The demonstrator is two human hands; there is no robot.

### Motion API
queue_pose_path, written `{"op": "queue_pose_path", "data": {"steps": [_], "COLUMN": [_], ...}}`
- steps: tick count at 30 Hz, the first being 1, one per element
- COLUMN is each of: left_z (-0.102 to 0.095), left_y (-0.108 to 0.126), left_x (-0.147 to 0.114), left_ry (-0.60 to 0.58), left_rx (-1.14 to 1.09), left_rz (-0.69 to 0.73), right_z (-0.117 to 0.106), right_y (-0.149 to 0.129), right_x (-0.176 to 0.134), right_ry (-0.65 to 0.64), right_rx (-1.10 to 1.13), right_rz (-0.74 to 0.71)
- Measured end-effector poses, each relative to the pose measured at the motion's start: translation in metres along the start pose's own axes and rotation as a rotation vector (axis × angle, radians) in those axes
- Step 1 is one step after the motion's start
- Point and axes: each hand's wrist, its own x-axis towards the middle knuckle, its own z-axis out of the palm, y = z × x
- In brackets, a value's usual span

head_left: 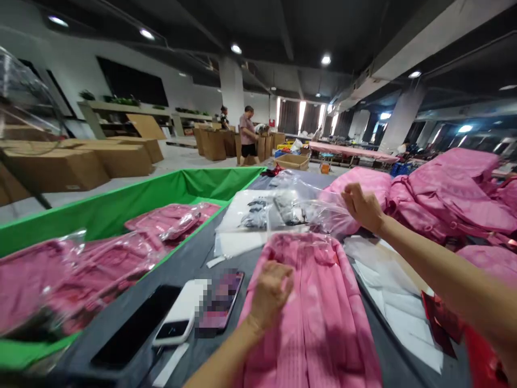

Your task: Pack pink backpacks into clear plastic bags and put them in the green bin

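Note:
A pink backpack (319, 318) lies lengthwise on the dark table in front of me. Over its left side is my left hand (271, 291), fingers curled closed; whatever they may hold is hidden and slightly blurred. Raised beyond the backpack's upper right, my right hand (362, 207) is closed on a clear plastic bag (333, 213). The bag's film stretches leftward from those fingers, above the backpack's top end. Behind it lie more clear bags (238, 215) with black print.
Left of the backpack are a phone (222, 302), a white power bank (183, 310) and a black phone (137, 323). A green-walled bin (100, 199) holds bagged pink backpacks (117, 264). More pink backpacks (452, 188) are piled right, near white sheets (404, 312). People stand among boxes behind.

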Motion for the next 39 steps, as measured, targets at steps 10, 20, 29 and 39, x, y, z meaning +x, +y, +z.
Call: {"op": "queue_pose_path", "data": {"steps": [10,20,29,39], "left_z": [-0.094,-0.034,-0.016,-0.033], "left_y": [-0.058,0.031,0.036,0.086], "left_x": [-0.098,-0.018,0.023,-0.047], "left_ry": [-0.228,-0.153,0.397,-0.009], "left_rx": [0.513,0.248,0.170,-0.021], "left_rz": [-0.636,0.026,-0.369,-0.388], "right_z": [0.045,0.041,0.047,0.113], "right_y": [-0.129,-0.125,-0.111,-0.001], "right_x": [-0.209,-0.172,-0.148,-0.119], "right_ry": [0.055,0.169,-0.062,0.494], "right_rx": [0.713,0.769,0.255,0.840], "right_rz": [0.823,0.795,0.336,0.943]}}
